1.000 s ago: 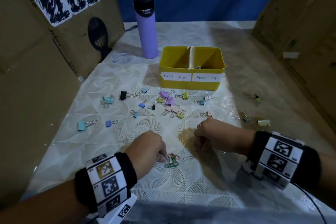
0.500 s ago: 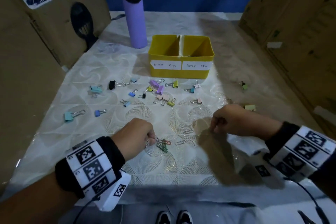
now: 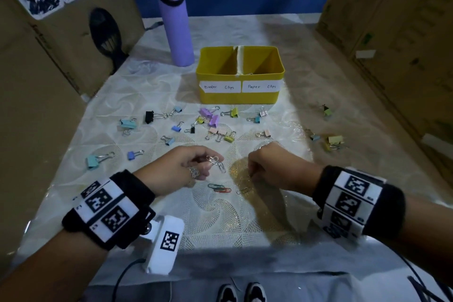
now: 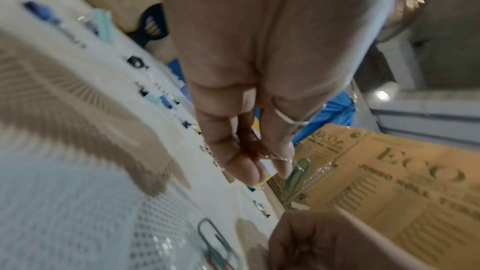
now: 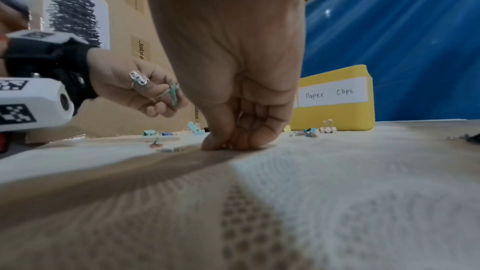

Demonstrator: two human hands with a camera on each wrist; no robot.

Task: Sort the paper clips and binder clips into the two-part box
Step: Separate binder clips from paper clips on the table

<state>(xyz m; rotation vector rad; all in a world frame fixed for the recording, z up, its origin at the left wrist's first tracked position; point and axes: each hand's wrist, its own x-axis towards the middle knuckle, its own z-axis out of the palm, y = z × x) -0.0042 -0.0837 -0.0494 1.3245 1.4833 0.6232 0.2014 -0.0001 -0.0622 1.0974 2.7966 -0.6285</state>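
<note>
Left hand (image 3: 182, 169) pinches paper clips (image 3: 215, 162); right hand (image 3: 272, 167), curled, presses patterned tablecloth (image 3: 220, 216).

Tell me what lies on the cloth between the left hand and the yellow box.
In the head view, scattered binder clips lie on the cloth between the left hand, which holds paper clips, and the yellow box. No paper clips show in that stretch.

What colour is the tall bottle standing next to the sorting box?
The bottle is purple with a black lid, clearest in the head view.
</note>
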